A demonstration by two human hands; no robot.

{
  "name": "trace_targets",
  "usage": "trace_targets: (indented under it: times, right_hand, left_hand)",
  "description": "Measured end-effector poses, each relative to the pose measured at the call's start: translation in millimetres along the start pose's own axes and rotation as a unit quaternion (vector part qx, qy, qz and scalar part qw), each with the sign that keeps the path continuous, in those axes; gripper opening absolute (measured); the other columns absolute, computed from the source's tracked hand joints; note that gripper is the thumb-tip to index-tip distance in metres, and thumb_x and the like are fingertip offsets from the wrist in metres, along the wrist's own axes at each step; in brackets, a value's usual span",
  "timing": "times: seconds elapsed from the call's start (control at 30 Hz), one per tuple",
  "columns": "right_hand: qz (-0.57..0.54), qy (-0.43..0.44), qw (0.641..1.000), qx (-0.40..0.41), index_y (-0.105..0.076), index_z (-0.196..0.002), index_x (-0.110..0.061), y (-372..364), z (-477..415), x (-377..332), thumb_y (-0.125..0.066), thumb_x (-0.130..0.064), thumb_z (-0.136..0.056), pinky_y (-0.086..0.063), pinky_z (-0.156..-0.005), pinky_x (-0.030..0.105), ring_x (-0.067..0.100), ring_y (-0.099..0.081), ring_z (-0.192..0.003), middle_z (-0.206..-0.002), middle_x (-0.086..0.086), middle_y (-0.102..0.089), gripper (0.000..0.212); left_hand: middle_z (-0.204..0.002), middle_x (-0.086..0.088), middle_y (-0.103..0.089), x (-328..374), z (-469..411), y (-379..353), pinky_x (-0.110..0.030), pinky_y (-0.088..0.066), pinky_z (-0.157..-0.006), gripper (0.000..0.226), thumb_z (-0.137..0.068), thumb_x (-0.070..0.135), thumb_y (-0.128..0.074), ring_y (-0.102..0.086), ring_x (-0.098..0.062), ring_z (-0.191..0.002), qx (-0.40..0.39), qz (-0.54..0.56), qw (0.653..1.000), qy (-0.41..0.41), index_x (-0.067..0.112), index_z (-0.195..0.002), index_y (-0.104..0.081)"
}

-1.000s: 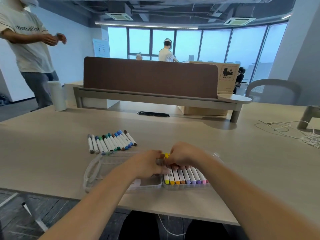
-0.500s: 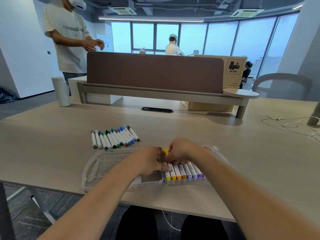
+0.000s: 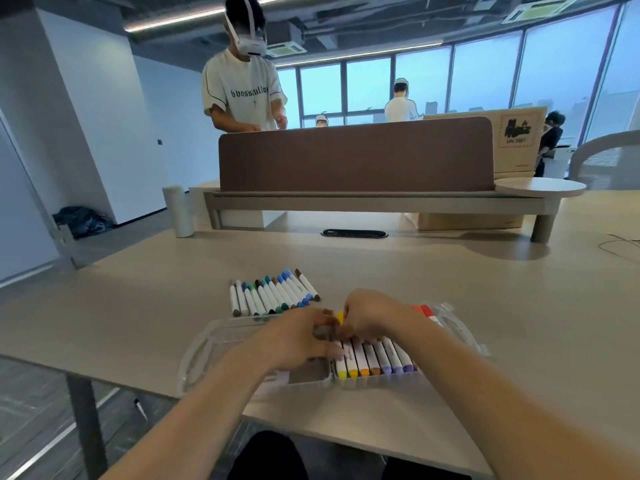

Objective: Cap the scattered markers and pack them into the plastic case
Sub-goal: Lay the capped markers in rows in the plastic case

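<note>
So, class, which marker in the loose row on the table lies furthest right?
The brown-capped marker; every other loose one lies to its left.

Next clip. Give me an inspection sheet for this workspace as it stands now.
Surface: light wooden desk.
Job's things: clear plastic case open at the near edge, packed markers in its right half; loose markers in a row beyond it.
Clutter: white cylinder far left.
Hands: right hand pinches yellow marker over the case; left hand curled against it, grip unclear.
Cables: white cable far right; cable grommet.
Surroundings: brown divider screen, cardboard box, standing person in headset.
</note>
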State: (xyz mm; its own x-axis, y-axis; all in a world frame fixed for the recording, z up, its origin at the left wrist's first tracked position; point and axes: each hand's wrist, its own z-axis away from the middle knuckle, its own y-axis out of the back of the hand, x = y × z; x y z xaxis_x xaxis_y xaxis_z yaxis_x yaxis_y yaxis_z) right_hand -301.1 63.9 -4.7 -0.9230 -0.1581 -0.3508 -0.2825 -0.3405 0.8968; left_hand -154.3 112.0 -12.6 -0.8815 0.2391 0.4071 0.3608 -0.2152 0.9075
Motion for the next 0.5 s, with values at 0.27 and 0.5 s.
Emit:
trace_targets:
  times: [0.27, 0.5]
  right_hand:
    - [-0.023, 0.012, 0.998, 0.063, -0.054, -0.068, -0.013, 7, -21, -24, -0.06, -0.034, -0.096, -0.036, -0.052, 0.022, 0.012, -0.049, -0.056, -0.066, 0.002, -0.055, 0.036]
    - [-0.025, 0.013, 0.994, 0.103, -0.063, -0.078, -0.009, 4, -74, -58, -0.066, -0.032, -0.091, -0.046, -0.065, 0.03, 0.017, -0.058, -0.068, -0.076, 0.005, -0.063, 0.026]
  left_hand:
    - [-0.113, 0.006, -0.068, -28, -3, 30, -0.019, -0.043, -0.077, 0.023, -0.099, 0.025, -0.053, -0.058, -0.005, -0.092, 0.178, 0.055, 0.982, 0.029, 0.021, -0.115, -0.07]
    - [-0.093, 0.005, -0.066, -77, -20, 62, -0.023, -0.042, -0.066, 0.024, -0.1, 0.019, -0.045, -0.06, -0.014, -0.085, 0.212, 0.079, 0.97, 0.086, 0.022, -0.101, -0.069]
